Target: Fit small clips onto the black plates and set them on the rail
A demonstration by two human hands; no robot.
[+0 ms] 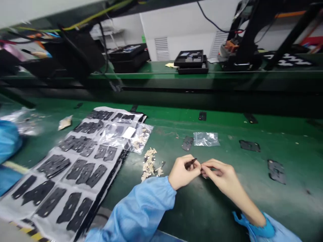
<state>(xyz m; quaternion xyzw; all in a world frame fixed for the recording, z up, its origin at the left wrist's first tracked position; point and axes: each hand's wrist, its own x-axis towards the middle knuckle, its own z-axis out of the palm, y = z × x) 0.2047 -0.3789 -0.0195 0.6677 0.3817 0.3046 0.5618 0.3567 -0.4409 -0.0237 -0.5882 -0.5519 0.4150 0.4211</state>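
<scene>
My left hand [185, 171] is closed around a dark slim tool [190, 163], whose exact kind I cannot make out. Its fingertips meet those of my right hand [219, 173], which is pinched on something small and mostly hidden by the fingers. Both hands are just above the green bench. Left of them lies a loose pile of small beige metal parts [149, 163]. A flat black plate [187, 143] and a clear plastic bag [207, 139] are on the bench beyond my hands.
A grey padded sheet [83, 161] with rows of black plates covers the left side. A clear bag of beige parts [141, 137] overlaps its edge. More black plates [277, 171] lie at right. Black trays [189, 60] stand on the rear shelf. Another person's blue sleeve [8, 141] shows at far left.
</scene>
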